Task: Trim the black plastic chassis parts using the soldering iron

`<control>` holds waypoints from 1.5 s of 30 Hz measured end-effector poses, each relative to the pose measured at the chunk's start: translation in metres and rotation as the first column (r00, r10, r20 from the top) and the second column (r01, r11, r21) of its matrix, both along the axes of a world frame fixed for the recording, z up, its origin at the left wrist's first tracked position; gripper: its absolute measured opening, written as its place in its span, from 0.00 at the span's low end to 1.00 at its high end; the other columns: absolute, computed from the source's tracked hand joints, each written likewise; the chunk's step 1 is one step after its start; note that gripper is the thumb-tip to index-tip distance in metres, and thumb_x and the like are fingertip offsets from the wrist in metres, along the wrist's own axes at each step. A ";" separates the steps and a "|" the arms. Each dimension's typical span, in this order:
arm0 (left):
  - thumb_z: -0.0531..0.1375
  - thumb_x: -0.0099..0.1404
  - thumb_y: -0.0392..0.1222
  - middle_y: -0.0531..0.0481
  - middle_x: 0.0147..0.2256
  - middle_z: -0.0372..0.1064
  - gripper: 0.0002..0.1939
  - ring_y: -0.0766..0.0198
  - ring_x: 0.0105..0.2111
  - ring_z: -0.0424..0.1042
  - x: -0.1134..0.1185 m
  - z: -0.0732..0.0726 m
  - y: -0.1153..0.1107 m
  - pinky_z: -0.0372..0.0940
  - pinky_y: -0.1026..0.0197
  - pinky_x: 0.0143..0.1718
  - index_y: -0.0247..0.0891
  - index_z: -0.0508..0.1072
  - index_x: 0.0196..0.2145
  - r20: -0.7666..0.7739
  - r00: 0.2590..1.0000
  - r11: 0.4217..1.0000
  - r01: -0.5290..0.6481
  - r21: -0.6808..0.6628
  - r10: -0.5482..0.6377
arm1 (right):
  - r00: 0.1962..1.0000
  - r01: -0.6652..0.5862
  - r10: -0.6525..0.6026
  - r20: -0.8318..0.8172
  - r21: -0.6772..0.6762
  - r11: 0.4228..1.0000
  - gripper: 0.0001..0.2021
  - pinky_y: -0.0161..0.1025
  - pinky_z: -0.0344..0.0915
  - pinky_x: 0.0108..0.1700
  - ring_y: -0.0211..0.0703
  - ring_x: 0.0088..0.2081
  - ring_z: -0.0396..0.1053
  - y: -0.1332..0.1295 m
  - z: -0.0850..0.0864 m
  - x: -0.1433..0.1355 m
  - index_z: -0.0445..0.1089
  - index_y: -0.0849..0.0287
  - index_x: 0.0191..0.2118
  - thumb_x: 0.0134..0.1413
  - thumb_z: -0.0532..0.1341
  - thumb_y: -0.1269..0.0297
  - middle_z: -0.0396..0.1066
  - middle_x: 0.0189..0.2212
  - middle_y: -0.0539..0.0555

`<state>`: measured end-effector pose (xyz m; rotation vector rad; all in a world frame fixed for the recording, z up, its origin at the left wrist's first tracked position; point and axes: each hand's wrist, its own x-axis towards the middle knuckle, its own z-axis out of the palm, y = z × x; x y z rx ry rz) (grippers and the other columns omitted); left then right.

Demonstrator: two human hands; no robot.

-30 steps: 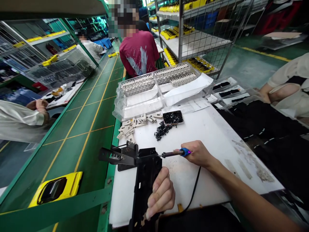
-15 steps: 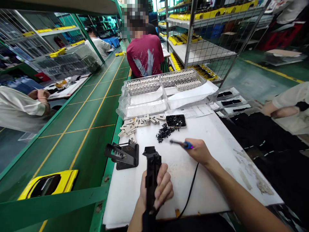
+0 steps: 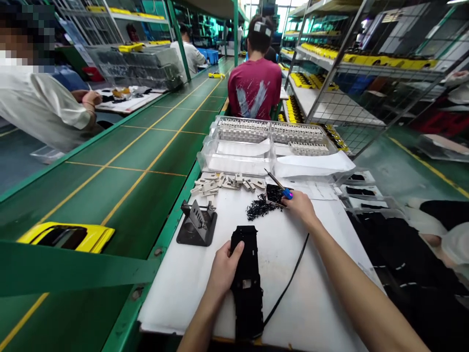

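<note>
My left hand point(image 3: 224, 266) grips a long flat black plastic part point(image 3: 248, 259), thumb on top and fingers beneath. The part's broad face is up, its near end close to the table's front edge. In my right hand point(image 3: 299, 204) is a soldering iron point(image 3: 277, 182) with a blue grip, its thin tip pointing up and to the left. That hand is beside a small box point(image 3: 275, 194) of tiny black pieces; whether it touches the box I cannot tell. A heap of loose black pieces point(image 3: 257, 208) lies left of the box. A black cable point(image 3: 289, 281) trails below my right hand.
A black metal stand point(image 3: 198, 225) is at the table's left. Pale plastic parts point(image 3: 208, 186) lie behind it. Clear trays point(image 3: 242, 164) holding rows of pale parts stand at the back. A yellow car body point(image 3: 69, 237) sits on the green conveyor point(image 3: 142, 146). Co-workers sit nearby.
The black part has turned from edge-on to broad face up and lowered toward the table. My right hand has moved to the small box, the iron's tip now angled upward. The view has swung left.
</note>
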<state>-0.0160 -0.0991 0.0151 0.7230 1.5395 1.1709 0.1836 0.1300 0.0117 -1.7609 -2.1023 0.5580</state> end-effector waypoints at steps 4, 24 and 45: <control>0.62 0.58 0.58 0.53 0.24 0.64 0.20 0.65 0.26 0.62 0.002 0.000 0.004 0.58 0.65 0.27 0.36 0.68 0.27 -0.006 1.000 1.000 0.005 0.005 -0.005 | 0.994 -0.011 0.011 -0.106 0.003 1.000 0.08 0.36 0.57 0.31 0.45 0.30 0.69 0.006 -0.001 0.005 0.72 0.56 0.28 0.45 0.59 0.59 0.73 0.25 0.51; 0.61 0.60 0.55 0.48 0.31 0.73 0.18 0.63 0.28 0.73 0.015 0.017 0.023 0.65 0.64 0.28 0.37 0.67 0.36 0.314 0.948 0.994 0.086 -0.073 -0.059 | 0.933 0.095 -0.072 -0.352 0.049 0.994 0.12 0.38 0.58 0.29 0.43 0.22 0.66 0.000 0.004 0.009 0.75 0.59 0.32 0.45 0.61 0.57 0.69 0.18 0.49; 0.58 0.62 0.55 0.55 0.23 0.69 0.15 0.63 0.22 0.66 0.030 0.040 0.026 0.54 0.65 0.22 0.42 0.64 0.37 -0.071 0.988 0.991 0.137 0.004 -0.136 | 0.504 -0.239 -0.125 -0.854 -0.277 0.931 0.14 0.33 0.44 0.13 0.32 0.12 0.55 -0.137 0.071 -0.030 0.71 0.59 0.34 0.48 0.68 0.54 0.66 0.14 0.47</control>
